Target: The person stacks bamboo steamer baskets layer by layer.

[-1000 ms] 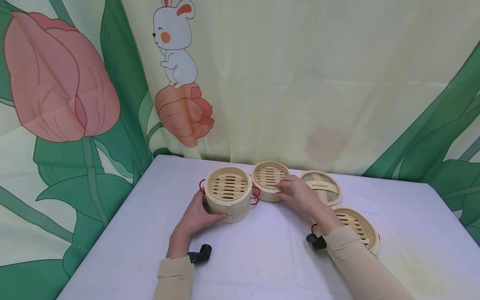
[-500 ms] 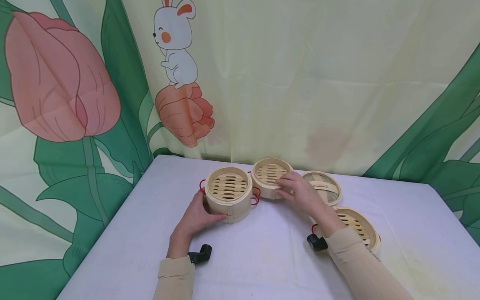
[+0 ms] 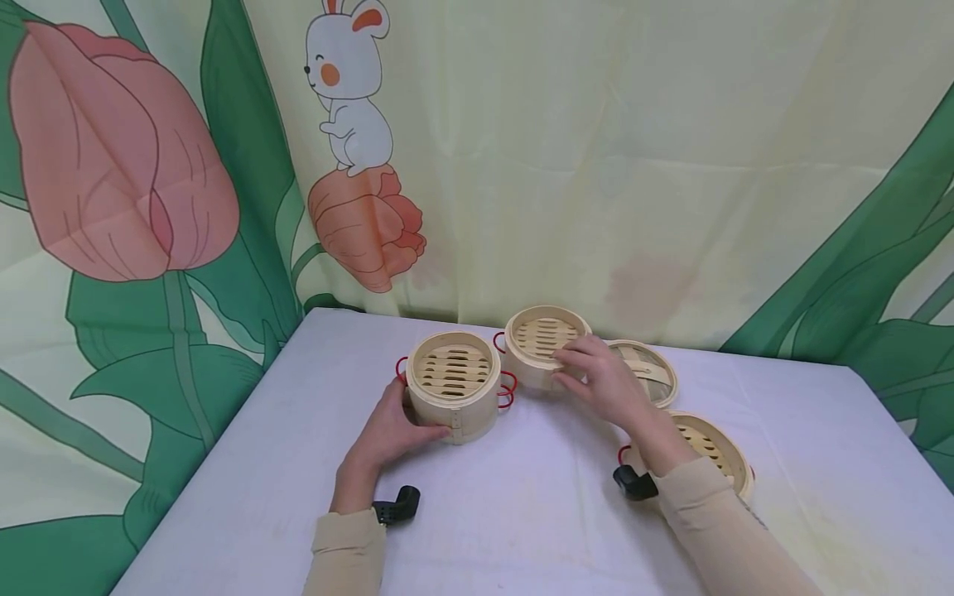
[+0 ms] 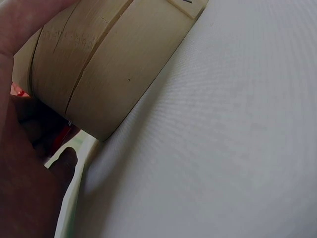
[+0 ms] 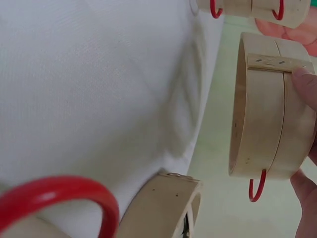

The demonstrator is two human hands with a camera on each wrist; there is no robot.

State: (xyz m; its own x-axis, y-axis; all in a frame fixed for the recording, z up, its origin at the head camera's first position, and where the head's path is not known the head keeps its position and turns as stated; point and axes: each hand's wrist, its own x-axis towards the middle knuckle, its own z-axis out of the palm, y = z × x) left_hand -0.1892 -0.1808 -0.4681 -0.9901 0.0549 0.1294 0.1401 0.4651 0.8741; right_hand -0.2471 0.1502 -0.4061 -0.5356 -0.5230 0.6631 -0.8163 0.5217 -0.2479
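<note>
A stack of two round bamboo steamer baskets (image 3: 455, 418) stands left of the table's middle, with red loop handles at its sides. My left hand (image 3: 391, 432) grips its near left side, thumb across the front; the left wrist view shows the seam between the tiers (image 4: 119, 74). My right hand (image 3: 607, 385) pinches the rim and wall of another steamer basket (image 3: 531, 364), slatted base visible inside. In the right wrist view this held basket (image 5: 265, 114) hangs above the cloth, a red loop below it. The right fingers partly hide its near right side.
Behind my right hand lies the woven steamer lid (image 3: 652, 377), partly covered by the hand. A further steamer basket (image 3: 719, 451) sits at the right, partly under my forearm. The white-covered table (image 3: 507, 513) ends at a printed curtain (image 3: 537, 165) close behind the baskets.
My right hand has lifted the single steamer basket and carried it slightly to the right. The left hand and its stack have stayed in place.
</note>
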